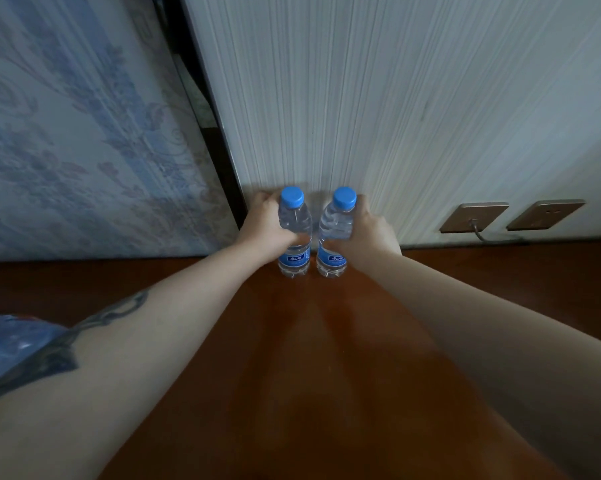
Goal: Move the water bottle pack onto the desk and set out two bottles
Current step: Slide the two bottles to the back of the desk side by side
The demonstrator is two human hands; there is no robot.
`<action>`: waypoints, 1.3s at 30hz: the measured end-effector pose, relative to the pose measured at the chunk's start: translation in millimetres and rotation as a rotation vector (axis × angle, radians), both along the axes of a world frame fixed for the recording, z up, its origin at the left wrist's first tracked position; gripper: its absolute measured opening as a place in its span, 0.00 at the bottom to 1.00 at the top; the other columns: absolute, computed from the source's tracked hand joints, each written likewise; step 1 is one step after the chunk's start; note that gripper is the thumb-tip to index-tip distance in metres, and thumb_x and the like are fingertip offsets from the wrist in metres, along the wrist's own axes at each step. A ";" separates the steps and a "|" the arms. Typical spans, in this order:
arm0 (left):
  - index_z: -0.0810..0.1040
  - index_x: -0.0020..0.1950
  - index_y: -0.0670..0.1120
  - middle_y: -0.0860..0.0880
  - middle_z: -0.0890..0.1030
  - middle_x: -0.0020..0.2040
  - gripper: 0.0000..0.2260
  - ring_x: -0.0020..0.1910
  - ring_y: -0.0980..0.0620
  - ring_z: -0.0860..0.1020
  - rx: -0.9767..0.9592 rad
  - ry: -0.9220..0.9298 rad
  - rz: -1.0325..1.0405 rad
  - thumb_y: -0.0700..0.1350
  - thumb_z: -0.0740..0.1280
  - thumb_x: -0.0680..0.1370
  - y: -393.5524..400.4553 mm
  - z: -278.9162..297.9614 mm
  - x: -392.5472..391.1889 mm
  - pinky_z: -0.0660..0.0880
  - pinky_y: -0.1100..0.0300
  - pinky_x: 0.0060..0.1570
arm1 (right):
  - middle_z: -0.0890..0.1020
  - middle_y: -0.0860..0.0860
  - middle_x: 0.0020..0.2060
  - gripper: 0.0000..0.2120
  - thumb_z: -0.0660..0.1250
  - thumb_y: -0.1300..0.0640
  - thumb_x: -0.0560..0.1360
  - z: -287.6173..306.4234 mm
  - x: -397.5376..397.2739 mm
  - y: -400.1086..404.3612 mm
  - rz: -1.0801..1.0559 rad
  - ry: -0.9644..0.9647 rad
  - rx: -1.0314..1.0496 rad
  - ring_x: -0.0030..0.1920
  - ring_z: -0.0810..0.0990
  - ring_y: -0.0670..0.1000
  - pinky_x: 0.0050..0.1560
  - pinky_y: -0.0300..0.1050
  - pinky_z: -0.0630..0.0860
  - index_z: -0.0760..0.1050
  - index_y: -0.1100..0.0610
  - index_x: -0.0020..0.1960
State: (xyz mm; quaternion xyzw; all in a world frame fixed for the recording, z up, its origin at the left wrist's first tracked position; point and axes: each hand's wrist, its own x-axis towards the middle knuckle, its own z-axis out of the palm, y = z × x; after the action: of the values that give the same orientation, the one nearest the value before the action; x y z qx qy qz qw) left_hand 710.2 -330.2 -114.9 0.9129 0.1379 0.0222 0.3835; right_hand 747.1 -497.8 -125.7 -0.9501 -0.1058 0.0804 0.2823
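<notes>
Two clear water bottles with blue caps and blue labels stand upright side by side at the far edge of the brown wooden desk, close to the wall. My left hand is wrapped around the left bottle. My right hand grips the right bottle. Both bottle bases touch the desk. The blue plastic-wrapped water bottle pack shows partly at the left edge, behind my left forearm.
A white striped wall panel rises just behind the bottles. Two bronze wall sockets sit to the right, one with a cable plugged in. A floral patterned panel stands at the left beyond a dark gap.
</notes>
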 end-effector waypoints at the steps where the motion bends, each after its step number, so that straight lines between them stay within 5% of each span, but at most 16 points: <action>1: 0.73 0.65 0.46 0.44 0.71 0.63 0.29 0.59 0.45 0.75 0.002 0.000 0.010 0.44 0.78 0.66 -0.3 0.2 1.3 0.68 0.60 0.54 | 0.76 0.51 0.40 0.31 0.75 0.52 0.69 -0.6 -0.5 0.1 -0.006 0.002 0.005 0.39 0.75 0.55 0.36 0.46 0.69 0.62 0.57 0.63; 8: 0.73 0.65 0.45 0.44 0.71 0.64 0.30 0.60 0.45 0.75 0.020 0.018 0.041 0.43 0.79 0.65 -3.5 3.4 4.6 0.68 0.61 0.55 | 0.77 0.51 0.42 0.33 0.76 0.52 0.69 2.1 1.4 -1.3 0.010 0.044 -0.005 0.41 0.76 0.55 0.35 0.45 0.69 0.61 0.57 0.66; 11: 0.73 0.63 0.45 0.44 0.73 0.64 0.30 0.59 0.45 0.76 0.073 0.020 -0.017 0.46 0.79 0.64 -1.4 6.8 1.5 0.73 0.54 0.59 | 0.80 0.53 0.48 0.31 0.75 0.50 0.69 5.5 5.0 -2.9 0.026 0.085 -0.004 0.43 0.78 0.54 0.35 0.45 0.70 0.62 0.55 0.65; 16: 0.70 0.64 0.45 0.48 0.78 0.61 0.35 0.58 0.50 0.77 0.093 0.018 -0.074 0.52 0.80 0.62 13.4 14.1 -3.0 0.74 0.53 0.57 | 0.77 0.51 0.62 0.36 0.79 0.51 0.65 22.4 9.2 -17.9 0.020 0.065 0.220 0.58 0.77 0.53 0.53 0.51 0.77 0.66 0.53 0.68; 21: 0.75 0.63 0.45 0.49 0.81 0.57 0.32 0.54 0.52 0.78 0.007 -0.059 -0.091 0.49 0.81 0.62 19.4 20.2 -3.6 0.74 0.58 0.54 | 0.77 0.49 0.63 0.35 0.78 0.59 0.66 27.5 6.5 -21.5 0.052 0.091 0.314 0.60 0.77 0.51 0.56 0.48 0.77 0.68 0.52 0.68; 30: 0.75 0.64 0.46 0.49 0.81 0.58 0.29 0.54 0.53 0.78 -0.016 -0.099 -0.109 0.46 0.80 0.65 18.2 16.6 -7.3 0.73 0.59 0.55 | 0.78 0.51 0.62 0.31 0.75 0.58 0.70 20.0 5.5 -13.3 0.058 0.071 0.207 0.60 0.77 0.53 0.50 0.43 0.71 0.67 0.54 0.69; 39: 0.76 0.65 0.45 0.46 0.79 0.61 0.18 0.57 0.51 0.77 0.152 -0.192 -0.339 0.37 0.69 0.75 27.8 40.6 -2.9 0.71 0.58 0.59 | 0.80 0.49 0.54 0.19 0.71 0.62 0.71 48.5 6.9 -8.9 0.139 -0.204 0.173 0.51 0.79 0.51 0.50 0.47 0.77 0.77 0.51 0.60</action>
State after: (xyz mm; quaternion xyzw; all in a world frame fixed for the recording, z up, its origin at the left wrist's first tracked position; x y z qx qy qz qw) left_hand 707.3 -302.4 -74.3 0.9430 -0.0572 0.0546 0.3231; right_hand 754.0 -506.7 -77.2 -0.9159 -0.2057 -0.0065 0.3447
